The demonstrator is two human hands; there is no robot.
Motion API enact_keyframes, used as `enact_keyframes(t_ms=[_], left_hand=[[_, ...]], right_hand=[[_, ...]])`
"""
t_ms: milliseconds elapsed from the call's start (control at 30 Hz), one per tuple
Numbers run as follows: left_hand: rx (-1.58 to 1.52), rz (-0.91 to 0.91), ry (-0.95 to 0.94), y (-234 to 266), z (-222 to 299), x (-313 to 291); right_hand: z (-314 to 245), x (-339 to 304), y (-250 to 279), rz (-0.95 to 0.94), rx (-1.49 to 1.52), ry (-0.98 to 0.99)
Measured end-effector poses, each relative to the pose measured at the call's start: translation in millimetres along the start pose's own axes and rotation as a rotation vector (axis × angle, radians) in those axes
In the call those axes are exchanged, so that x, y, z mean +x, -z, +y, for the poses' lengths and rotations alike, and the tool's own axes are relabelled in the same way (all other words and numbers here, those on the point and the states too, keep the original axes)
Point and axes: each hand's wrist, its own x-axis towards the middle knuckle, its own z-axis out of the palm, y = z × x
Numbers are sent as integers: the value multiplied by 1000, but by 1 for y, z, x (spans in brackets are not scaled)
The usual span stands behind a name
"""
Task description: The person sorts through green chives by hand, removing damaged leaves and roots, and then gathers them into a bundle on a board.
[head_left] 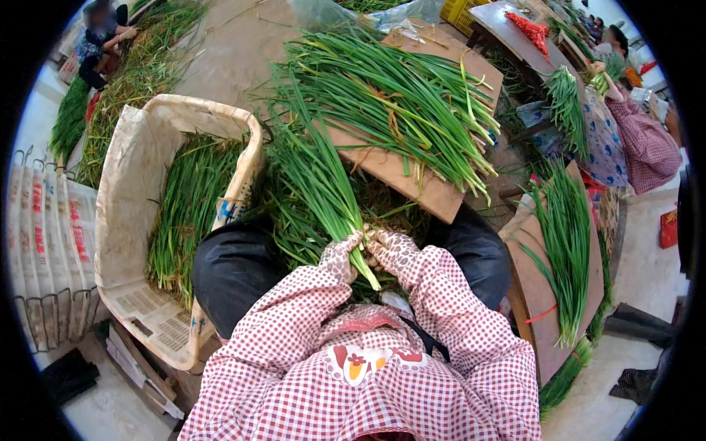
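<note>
My left hand (340, 257), in a patterned glove, is closed around a bunch of garlic chives (326, 187) near its pale stem ends. The leaves fan out away from me, up and to the left. My right hand (391, 248), gloved in a spotted pattern, is beside it with fingers pinched at the stems' right side; what lies right at its fingertips is partly hidden. Just beyond, a big heap of garlic chives (397, 103) rests on a brown board (434, 195). Loose leaves and dry trimmings (290, 235) lie between my knees, under the bunch.
A dirty white plastic crate (121, 220) with chives inside stands by my left knee. Right of me, another board (518, 301) carries a bunch of chives (562, 250). Co-workers sit at far left (103, 44) and right (643, 140). Stacked white crates (51, 250) stand at left.
</note>
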Motion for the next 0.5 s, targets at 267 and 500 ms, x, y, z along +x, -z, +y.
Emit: enact_keyframes(t_ms=[267, 500], left_hand=[[114, 42, -147, 17, -13, 11], [355, 28, -166, 24, -18, 15]], right_hand=[[-20, 17, 13, 150, -3, -123], [-28, 19, 8, -53, 516, -210]])
